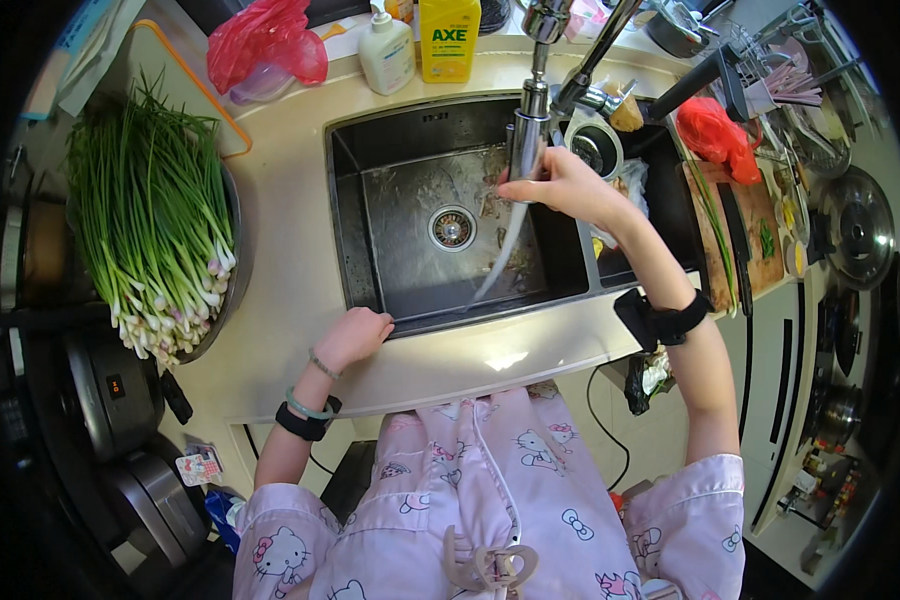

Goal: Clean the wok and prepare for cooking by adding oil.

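My right hand is closed around the silver pull-down spray head of the tap, over the right side of the dark sink. A slanting stream of water runs from it towards the front of the basin. Brownish bits of debris lie on the wet basin floor, right of the round drain. My left hand rests, fingers curled in, on the counter by the sink's front left corner. Its fingertips touch the rim, and I see nothing held in it.
A large bowl of spring onions stands left of the sink. Behind are a white pump bottle and a yellow bottle. A second basin adjoins on the right, beside a wooden cutting board with a knife and a red bag.
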### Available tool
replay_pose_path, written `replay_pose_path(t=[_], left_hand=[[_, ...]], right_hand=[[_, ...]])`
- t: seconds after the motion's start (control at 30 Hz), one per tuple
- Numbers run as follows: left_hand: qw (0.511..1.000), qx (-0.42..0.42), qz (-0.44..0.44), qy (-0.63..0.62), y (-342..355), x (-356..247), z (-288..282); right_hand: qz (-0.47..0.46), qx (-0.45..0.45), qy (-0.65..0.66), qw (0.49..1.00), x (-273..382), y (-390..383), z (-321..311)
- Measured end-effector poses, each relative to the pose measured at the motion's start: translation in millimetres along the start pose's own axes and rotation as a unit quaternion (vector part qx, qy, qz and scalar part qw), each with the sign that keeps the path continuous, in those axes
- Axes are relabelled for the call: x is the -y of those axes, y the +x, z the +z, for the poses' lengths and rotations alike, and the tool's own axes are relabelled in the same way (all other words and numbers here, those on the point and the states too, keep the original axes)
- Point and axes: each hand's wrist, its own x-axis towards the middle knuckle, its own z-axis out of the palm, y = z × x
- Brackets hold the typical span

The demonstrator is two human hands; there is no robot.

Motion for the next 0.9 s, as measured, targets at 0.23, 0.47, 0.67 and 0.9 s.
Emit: replay_pose_path(t=[0.23, 0.47, 0.67, 0.9], left_hand=[[0.998, -0.053, 0.002, -0.021, -8.2, -7.5, 5.6], [0.996, -0.084, -0.014, -0.016, -14.0, -18.9, 6.2], [0.993, -0.115, -0.030, -0.025, -15.5, -22.6, 7.1], [0.988, -0.142, -0.057, -0.018, -17.7, -26.6, 11.1]], right_hand=[[0.077, 0.033, -0.135, 0.987, -0.3, -15.8, -28.0], [0.012, 0.020, -0.154, 0.988, -8.0, -29.3, -48.9], [0.003, -0.007, -0.193, 0.981, -1.8, -23.9, -52.4], [-0.007, -0.056, -0.300, 0.952, -3.3, -9.7, -60.8]])
